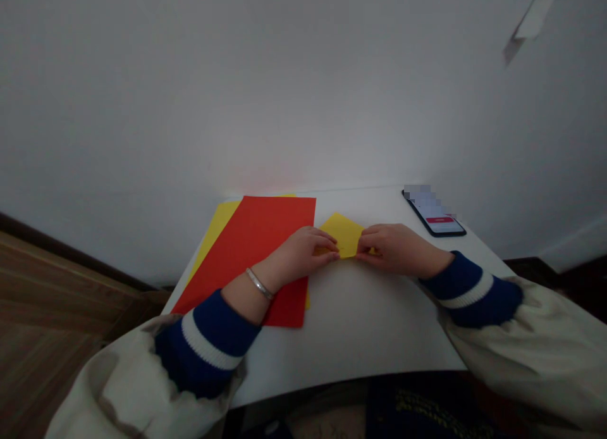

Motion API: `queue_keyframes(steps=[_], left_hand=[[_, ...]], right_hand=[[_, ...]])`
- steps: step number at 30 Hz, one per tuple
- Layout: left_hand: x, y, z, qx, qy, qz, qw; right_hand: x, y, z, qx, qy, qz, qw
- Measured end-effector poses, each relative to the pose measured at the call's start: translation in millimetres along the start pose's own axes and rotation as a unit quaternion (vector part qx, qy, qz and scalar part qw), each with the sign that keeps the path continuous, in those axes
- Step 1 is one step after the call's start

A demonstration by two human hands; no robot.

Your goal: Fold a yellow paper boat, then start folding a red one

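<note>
A small piece of folded yellow paper [342, 232] lies on the white table, its pointed end toward the wall. My left hand [307, 252] pinches its left near edge between thumb and fingers. On the other side, my right hand [389, 248] grips the right near edge the same way. Both sets of fingertips cover the paper's side corners, so the folds under them are hidden. My left wrist, with a silver bracelet [259, 283], rests over a large red sheet [265, 230].
Under the red sheet, a yellow sheet [213, 227] sticks out at the left. A phone [439, 214] with its screen lit lies at the table's back right. The white table [365, 331] meets a pale wall [303, 91] behind. Wooden furniture [57, 293] stands at the left.
</note>
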State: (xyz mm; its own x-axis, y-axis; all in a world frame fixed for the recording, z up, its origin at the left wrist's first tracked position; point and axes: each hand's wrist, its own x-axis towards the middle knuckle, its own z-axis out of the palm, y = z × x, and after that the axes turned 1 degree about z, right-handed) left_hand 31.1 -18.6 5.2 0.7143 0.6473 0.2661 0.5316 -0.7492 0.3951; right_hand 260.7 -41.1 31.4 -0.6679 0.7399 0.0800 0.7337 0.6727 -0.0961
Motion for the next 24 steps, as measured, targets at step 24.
queue_keyframes(steps=[24], left_hand=[[3, 24, -6.0, 0.225, -0.063, -0.017, 0.972]], right_hand=[[3, -3, 5, -0.046, 0.031, 0.050, 0.997]])
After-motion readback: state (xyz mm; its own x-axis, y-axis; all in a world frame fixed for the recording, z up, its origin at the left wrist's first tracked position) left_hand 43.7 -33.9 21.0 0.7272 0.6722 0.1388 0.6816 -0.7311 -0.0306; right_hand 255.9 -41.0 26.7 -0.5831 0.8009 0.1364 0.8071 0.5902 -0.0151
